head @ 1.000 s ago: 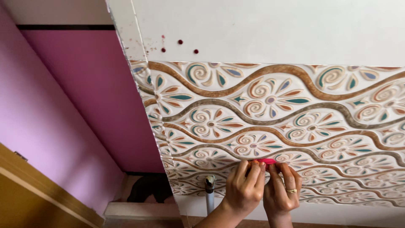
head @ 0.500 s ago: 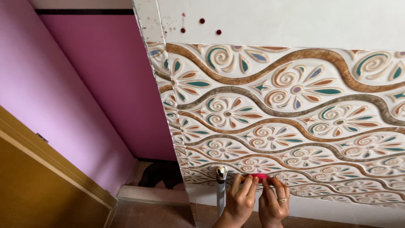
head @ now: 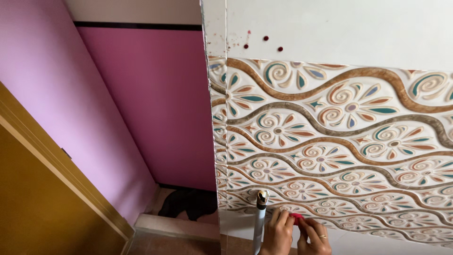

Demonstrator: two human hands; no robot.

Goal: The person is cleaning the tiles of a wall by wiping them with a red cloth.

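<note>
Low against the patterned tiles (head: 330, 141), just right of a grey tube (head: 259, 222): left hand (head: 278, 233) and right hand (head: 315, 236), fingertips pinched together on a small pink piece (head: 297, 216), pressing it flat to the tiled wall.

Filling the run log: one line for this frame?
left hand: pinching small pink piece | right hand: pinching same | against patterned relief wall tiles

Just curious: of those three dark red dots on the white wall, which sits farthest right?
The lowest dot, right of the other two dots.
</note>
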